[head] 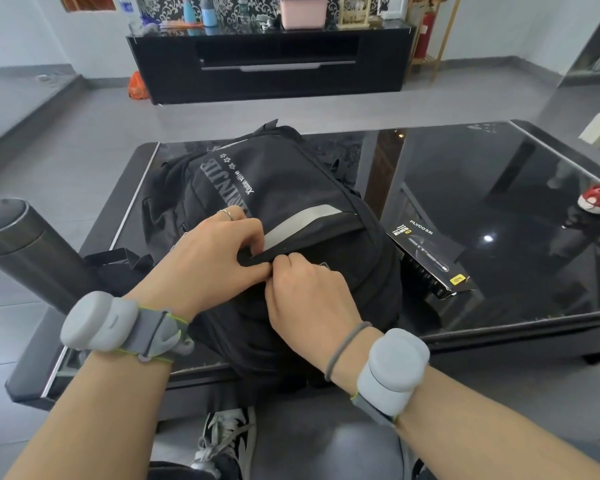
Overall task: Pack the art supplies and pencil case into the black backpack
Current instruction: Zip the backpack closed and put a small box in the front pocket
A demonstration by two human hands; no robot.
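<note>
Black backpack lies at tabletop near edge; left hand pinches pocket flap, right hand pinches zip. Keep fabric taut, pull steady.

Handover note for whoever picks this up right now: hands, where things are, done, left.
Left hand: pinching the black backpack's front pocket edge, beside the grey reflective strip.
Right hand: fingers curled at the same pocket seam, apparently on the zipper; the pull is hidden.
Backpack lies flat on the glass table. A black FLYCO box lies to its right.
Done: cannot tell; no art supplies or pencil case visible outside the bag.
Left: finish the zipper; check contents.
</note>
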